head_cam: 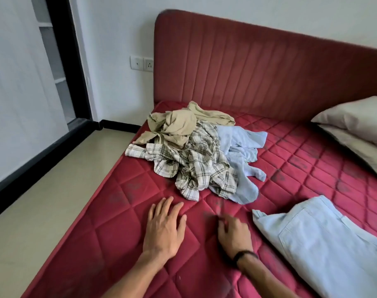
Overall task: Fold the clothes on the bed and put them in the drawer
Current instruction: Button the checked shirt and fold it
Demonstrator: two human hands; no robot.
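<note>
A crumpled heap of clothes lies on the red quilted mattress: a beige garment at the back, a plaid shirt in the middle, a pale blue shirt on the right. A folded light blue denim piece lies at the near right. My left hand is spread flat over the mattress just short of the plaid shirt, holding nothing. My right hand, blurred, hovers between the heap and the denim piece, fingers loosely bent and empty.
The red padded headboard backs the bed. Two grey pillows lie at the right. Left of the bed is beige floor, a white wall with sockets and a dark-framed opening. No drawer is in view.
</note>
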